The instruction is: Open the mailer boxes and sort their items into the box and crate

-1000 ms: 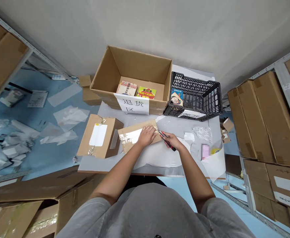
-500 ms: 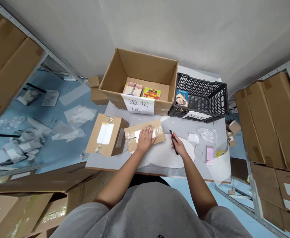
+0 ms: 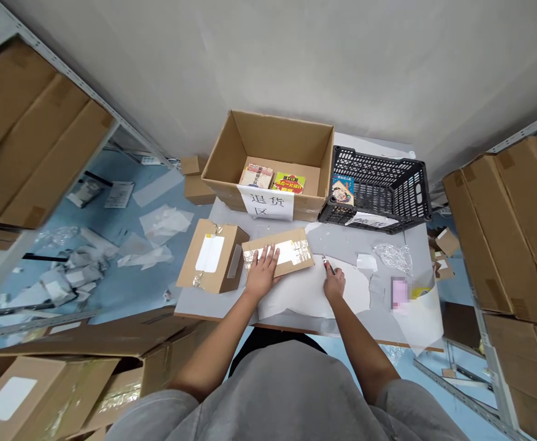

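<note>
My left hand lies with fingers spread on top of a flat cardboard box near its left end. Clear tape and a white label show on that box. My right hand is closed around a utility knife, whose tip points away from me, just right of the box and apart from it. Beneath that hand is a white paper sheet. A taller taped cardboard carton with a white label stands left of the flat box.
Behind are an open carton holding two books and a black plastic crate with a blue book. Bubble wrap and a pink item lie on the right. Cardboard boxes flank both sides; paper scraps litter the floor.
My left hand has slid toward the left end of the flat box and spread its fingers. My right hand has turned the knife and brought it nearer the box's right end. The view has shifted slightly.
</note>
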`<state>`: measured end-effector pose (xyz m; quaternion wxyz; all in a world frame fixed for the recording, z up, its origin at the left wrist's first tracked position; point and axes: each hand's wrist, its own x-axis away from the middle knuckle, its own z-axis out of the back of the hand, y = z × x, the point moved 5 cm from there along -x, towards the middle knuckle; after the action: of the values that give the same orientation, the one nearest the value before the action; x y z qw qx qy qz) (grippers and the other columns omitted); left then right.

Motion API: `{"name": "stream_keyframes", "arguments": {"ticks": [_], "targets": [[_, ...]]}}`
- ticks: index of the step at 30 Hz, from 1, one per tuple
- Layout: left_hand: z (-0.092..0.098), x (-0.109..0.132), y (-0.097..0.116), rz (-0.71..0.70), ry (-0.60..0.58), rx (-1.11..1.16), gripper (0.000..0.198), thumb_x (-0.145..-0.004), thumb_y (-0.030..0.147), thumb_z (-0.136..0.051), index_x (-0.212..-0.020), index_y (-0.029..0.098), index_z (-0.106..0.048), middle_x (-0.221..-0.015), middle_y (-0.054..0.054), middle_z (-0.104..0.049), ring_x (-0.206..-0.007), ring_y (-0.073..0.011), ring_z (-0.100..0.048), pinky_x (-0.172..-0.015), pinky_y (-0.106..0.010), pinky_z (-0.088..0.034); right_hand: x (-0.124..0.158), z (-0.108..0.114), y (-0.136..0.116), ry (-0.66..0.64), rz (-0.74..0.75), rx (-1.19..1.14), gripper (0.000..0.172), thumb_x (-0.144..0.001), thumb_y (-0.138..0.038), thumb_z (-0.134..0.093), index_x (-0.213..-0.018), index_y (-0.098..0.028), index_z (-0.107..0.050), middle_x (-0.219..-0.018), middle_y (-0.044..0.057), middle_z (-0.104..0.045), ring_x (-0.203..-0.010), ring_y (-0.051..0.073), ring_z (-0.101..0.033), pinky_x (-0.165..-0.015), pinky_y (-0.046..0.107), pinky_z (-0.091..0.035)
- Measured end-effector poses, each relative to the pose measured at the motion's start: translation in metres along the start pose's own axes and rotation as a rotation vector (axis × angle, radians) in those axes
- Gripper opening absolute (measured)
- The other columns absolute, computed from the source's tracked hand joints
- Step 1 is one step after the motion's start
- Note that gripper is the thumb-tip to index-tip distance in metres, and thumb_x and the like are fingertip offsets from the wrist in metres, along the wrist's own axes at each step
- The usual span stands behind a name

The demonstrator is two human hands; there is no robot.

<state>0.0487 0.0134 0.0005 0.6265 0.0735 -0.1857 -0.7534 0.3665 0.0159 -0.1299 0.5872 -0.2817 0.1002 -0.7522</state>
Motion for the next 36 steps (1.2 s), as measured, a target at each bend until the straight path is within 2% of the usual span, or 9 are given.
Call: {"name": "stream_keyframes", "arguments": {"ticks": [3, 6, 9, 12, 16, 20, 26, 32, 36], "targets": [[-0.003, 0.026, -0.012, 0.134, 0.079, 0.028, 0.095, -0.097, 0.057, -0.072, -0.177, 0.026, -0.03, -0.184, -0.019, -0.023, -0.173, -0.0411, -0.011, -0.138, -0.066, -0.011, 0.001, 0.02, -0.033, 0.003, 0.16, -0.036, 0.101, -0.082, -0.021, -0.07, -0.176, -0.032, -0.034, -0.18, 0.012, -0.024, -0.167, 0.04, -0.022, -0.133, 0.057, -0.023], [-0.009, 0.052, -0.025, 0.318, 0.186, 0.1, 0.095, -0.092, 0.065, -0.077, -0.173, 0.03, -0.041, -0.185, -0.019, -0.015, -0.171, -0.0472, -0.01, -0.131, -0.069, -0.028, -0.002, 0.038, -0.083, -0.147, 0.413, -0.232, 0.11, -0.086, -0.027, -0.07, -0.181, -0.033, -0.014, -0.187, 0.008, -0.008, -0.17, 0.032, -0.023, -0.131, 0.048, -0.033], [-0.012, 0.059, -0.032, 0.415, 0.207, 0.231, 0.089, -0.093, 0.067, -0.076, -0.17, 0.033, -0.047, -0.182, -0.019, -0.023, -0.164, -0.0463, -0.036, -0.116, -0.058, -0.053, -0.004, 0.048, -0.122, -0.289, 0.528, -0.367, 0.104, -0.088, -0.032, -0.071, -0.18, -0.031, -0.022, -0.182, 0.01, -0.031, -0.166, 0.03, -0.034, -0.13, 0.045, -0.036], [0.002, 0.049, -0.038, 0.413, 0.171, 0.275, 0.082, -0.094, 0.068, -0.074, -0.166, 0.035, -0.053, -0.173, -0.018, -0.039, -0.149, -0.0416, -0.057, -0.104, -0.049, -0.061, 0.0, 0.059, -0.136, -0.279, 0.452, -0.41, 0.095, -0.09, -0.037, -0.074, -0.176, -0.032, -0.034, -0.166, 0.008, -0.056, -0.152, 0.033, -0.052, -0.122, 0.045, -0.045], [0.026, 0.029, -0.048, 0.353, 0.037, 0.279, 0.076, -0.093, 0.072, -0.072, -0.161, 0.041, -0.059, -0.16, -0.011, -0.057, -0.134, -0.0369, -0.069, -0.102, -0.043, -0.06, 0.01, 0.079, -0.123, -0.183, 0.284, -0.32, 0.083, -0.09, -0.055, -0.079, -0.166, -0.036, -0.053, -0.125, 0.006, -0.079, -0.116, 0.033, -0.07, -0.102, 0.042, -0.055], [0.023, -0.005, -0.057, 0.386, -0.193, 0.391, 0.077, -0.085, 0.078, -0.076, -0.148, 0.033, -0.071, -0.142, -0.01, -0.075, -0.13, -0.0367, -0.071, -0.104, -0.04, -0.057, 0.006, 0.081, -0.104, -0.15, 0.114, -0.212, 0.07, -0.092, -0.065, -0.075, -0.153, -0.033, -0.069, -0.097, 0.004, -0.078, -0.1, 0.03, -0.073, -0.093, 0.038, -0.055], [0.004, -0.05, -0.059, 0.669, -0.161, 0.348, 0.1, -0.085, 0.082, -0.071, -0.16, 0.019, -0.05, -0.137, -0.023, -0.076, -0.13, -0.0423, -0.072, -0.1, -0.046, -0.055, -0.011, 0.045, -0.089, -0.198, 0.046, -0.447, 0.071, -0.101, -0.059, -0.061, -0.166, -0.031, -0.051, -0.139, 0.009, -0.076, -0.128, 0.029, -0.071, -0.111, 0.045, -0.054], [-0.025, 0.017, -0.059, 0.623, 0.155, 0.656, 0.081, -0.105, 0.062, -0.06, -0.168, 0.021, -0.03, -0.159, -0.025, -0.06, -0.137, -0.0326, -0.069, -0.112, -0.047, -0.055, 0.033, 0.029, -0.055, -0.258, 0.138, -0.719, 0.102, -0.091, -0.069, -0.072, -0.175, -0.025, -0.035, -0.174, 0.019, -0.044, -0.158, 0.034, -0.049, -0.119, 0.05, -0.052], [-0.051, 0.081, -0.047, 0.375, 0.12, 0.8, 0.117, -0.083, 0.061, -0.088, -0.174, 0.026, -0.024, -0.173, -0.02, -0.045, -0.156, -0.0336, -0.051, -0.125, -0.049, -0.047, 0.07, 0.027, -0.039, -0.395, 0.276, -0.676, 0.137, -0.069, -0.053, -0.099, -0.179, -0.031, -0.02, -0.182, 0.018, -0.029, -0.164, 0.035, -0.039, -0.125, 0.051, -0.046]]}}
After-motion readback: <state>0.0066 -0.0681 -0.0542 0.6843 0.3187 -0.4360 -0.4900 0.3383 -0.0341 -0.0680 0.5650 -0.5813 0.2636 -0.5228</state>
